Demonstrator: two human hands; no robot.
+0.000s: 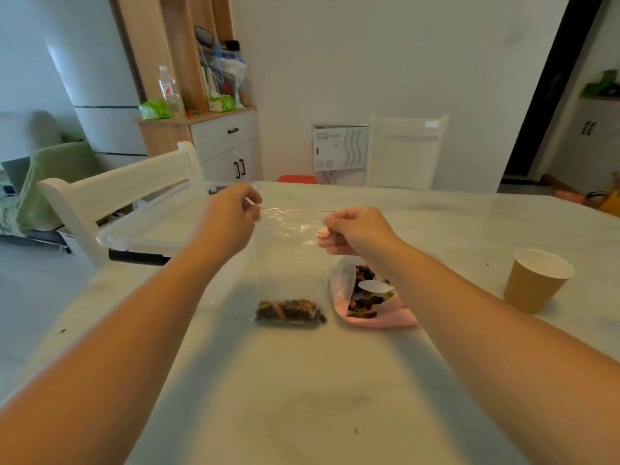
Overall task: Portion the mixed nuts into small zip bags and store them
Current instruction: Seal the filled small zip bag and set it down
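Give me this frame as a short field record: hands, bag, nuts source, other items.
left hand: pinches the zip bag's top left corner
right hand: pinches the top right corner
zip bag: clear, held upright, bottom on the table
nuts: small portion at the bag's bottom
pink pouch: open, lying right of the bag, nuts inside
paper cup: upright, far right
clear bin: far left

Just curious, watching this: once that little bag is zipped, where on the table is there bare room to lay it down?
The widest bare patch is the near table, between the forearms and below the zip bag. More lies between the pink nut pouch and the paper cup. It is crowded at the far left, where the clear storage box sits beside the left hand.
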